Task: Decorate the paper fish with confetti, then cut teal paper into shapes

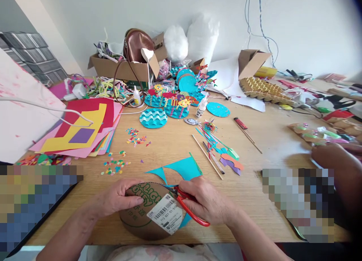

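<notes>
My left hand (124,197) grips the left side of a rounded brown cardboard piece (135,225) with green print and a white barcode label (166,214). My right hand (203,197) is closed on red-handled scissors (194,214), whose blades meet the cardboard's upper right edge. Turquoise paper shows along that edge and sticks out below the label. Just beyond the hands lie turquoise paper offcuts (183,167) on the wooden table. The blade tips are partly hidden by the paper and cardboard.
Colored sheets (85,129) are stacked at left, with confetti (114,164) nearby. Wooden sticks (207,157), a glue bottle (201,106), a turquoise disc (218,109) and a box cutter (240,122) lie ahead. Another person's hand (328,155) is at right.
</notes>
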Available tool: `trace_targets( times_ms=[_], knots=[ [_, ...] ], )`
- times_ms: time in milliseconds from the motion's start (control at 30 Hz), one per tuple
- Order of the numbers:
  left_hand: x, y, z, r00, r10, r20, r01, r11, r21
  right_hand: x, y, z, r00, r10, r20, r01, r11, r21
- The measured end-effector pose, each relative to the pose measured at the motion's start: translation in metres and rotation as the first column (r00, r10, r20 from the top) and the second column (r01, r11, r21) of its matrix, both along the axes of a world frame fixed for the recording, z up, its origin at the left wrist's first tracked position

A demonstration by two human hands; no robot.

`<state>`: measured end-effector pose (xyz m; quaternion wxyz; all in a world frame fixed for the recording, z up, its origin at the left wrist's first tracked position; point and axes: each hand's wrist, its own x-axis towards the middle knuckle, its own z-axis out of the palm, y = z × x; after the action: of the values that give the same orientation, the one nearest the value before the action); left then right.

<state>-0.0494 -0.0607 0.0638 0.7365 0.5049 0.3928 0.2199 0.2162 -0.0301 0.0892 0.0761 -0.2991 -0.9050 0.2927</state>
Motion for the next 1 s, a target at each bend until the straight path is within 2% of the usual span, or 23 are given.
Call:
trace_targets(
  times_ms=[267, 367, 500, 567, 633, 700, 767, 800, 867, 1000],
  knots=[
    [-0.002, -0.002, 0.001, 0.999, 0.041, -0.028, -0.043, 0.997, -0.061, -0.003, 0.003, -0.004, 1.0, -0.011, 0.01, 0.012, 0.999, -0.041],
    [-0.009, -0.004, 0.002, 0.995, 0.075, -0.058, -0.079, 0.994, -0.076, -0.005, 0.006, -0.007, 0.998, -0.039, -0.049, 0.031, 0.988, -0.153],
    [-0.026, -0.007, 0.009, 0.976, 0.203, -0.079, -0.211, 0.971, -0.113, -0.005, 0.014, -0.002, 0.996, -0.057, -0.062, 0.034, 0.945, -0.325],
    [-0.033, -0.008, 0.013, 0.946, 0.314, -0.083, -0.323, 0.935, -0.148, -0.003, 0.018, 0.004, 1.0, -0.017, -0.021, 0.008, 0.929, -0.37],
    [-0.037, -0.008, 0.016, 0.888, 0.449, -0.098, -0.459, 0.872, -0.167, 0.001, 0.021, 0.01, 1.0, 0.009, 0.009, -0.005, 0.909, -0.417],
    [-0.038, -0.008, 0.017, 0.824, 0.555, -0.113, -0.567, 0.805, -0.175, 0.007, 0.023, 0.013, 1.0, -0.004, 0.018, 0.012, 0.871, -0.49],
    [-0.036, -0.006, 0.017, 0.777, 0.62, -0.113, -0.629, 0.755, -0.183, 0.014, 0.024, 0.015, 0.999, -0.041, 0.02, 0.045, 0.83, -0.556],
    [-0.034, -0.006, 0.017, 0.758, 0.644, -0.106, -0.652, 0.736, -0.184, 0.017, 0.024, 0.016, 0.998, -0.064, 0.028, 0.069, 0.828, -0.557],
    [-0.03, -0.004, 0.016, 0.721, 0.688, -0.084, -0.691, 0.702, -0.175, 0.022, 0.023, 0.016, 0.992, -0.107, 0.06, 0.123, 0.857, -0.5],
    [-0.021, 0.0, 0.016, 0.665, 0.745, -0.055, -0.743, 0.654, -0.14, 0.028, 0.014, 0.016, 0.971, -0.134, 0.2, 0.191, 0.935, -0.298]
  ],
)
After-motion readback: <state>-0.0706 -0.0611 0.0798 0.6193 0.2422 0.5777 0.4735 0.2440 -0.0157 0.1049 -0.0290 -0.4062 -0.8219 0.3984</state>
